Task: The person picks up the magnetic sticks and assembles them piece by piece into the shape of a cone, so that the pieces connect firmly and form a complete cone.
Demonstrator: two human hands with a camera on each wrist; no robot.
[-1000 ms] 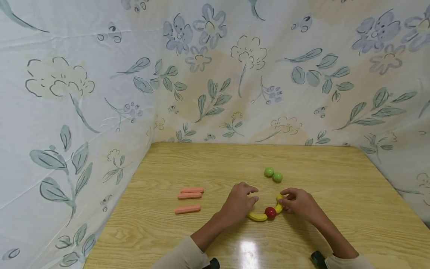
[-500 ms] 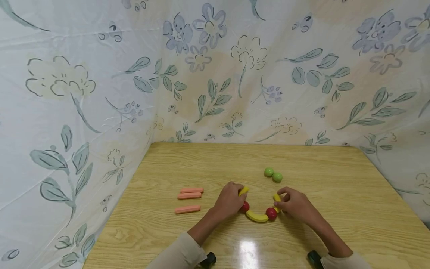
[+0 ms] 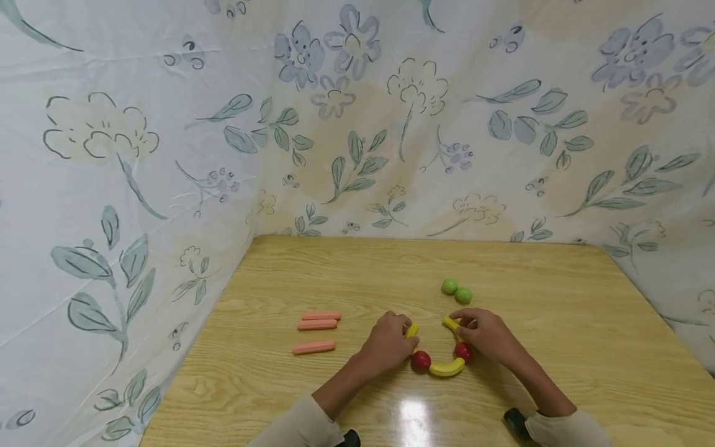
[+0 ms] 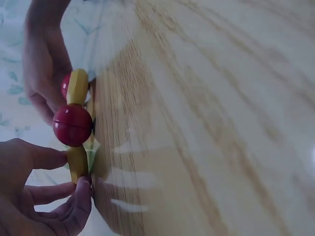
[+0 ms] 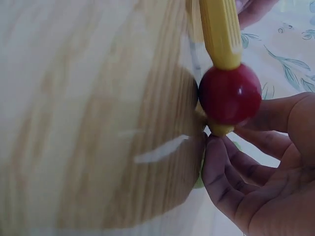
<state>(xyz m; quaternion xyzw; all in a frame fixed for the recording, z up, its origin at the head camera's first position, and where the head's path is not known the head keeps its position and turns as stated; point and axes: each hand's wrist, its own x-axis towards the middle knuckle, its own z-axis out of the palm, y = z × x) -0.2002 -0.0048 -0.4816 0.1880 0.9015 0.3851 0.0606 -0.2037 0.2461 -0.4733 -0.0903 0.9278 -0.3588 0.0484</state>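
In the head view, a U-shaped chain of curved yellow sticks and red balls lies on the table. Its bottom is a curved yellow stick (image 3: 447,369) joined to a left red ball (image 3: 421,362) and a right red ball (image 3: 463,351). My left hand (image 3: 384,345) pinches the left yellow stick (image 3: 412,329), its fingertips also seen on that stick (image 4: 77,164) in the left wrist view. With thumb and fingers my right hand (image 3: 487,334) holds the right yellow stick (image 3: 450,322), mostly hidden behind the ball in the right wrist view. The two upper stick ends stand apart.
Two green balls (image 3: 457,290) sit side by side beyond the chain. Several orange sticks (image 3: 314,347) lie on the table's left part. A floral cloth (image 3: 357,124) hangs behind the wooden table (image 3: 357,267) and along its sides.
My left hand has closed onto the left yellow stick, and the left red ball has come into view. The right yellow stick has swung leftward, and the chain's bottom has moved right and nearer.
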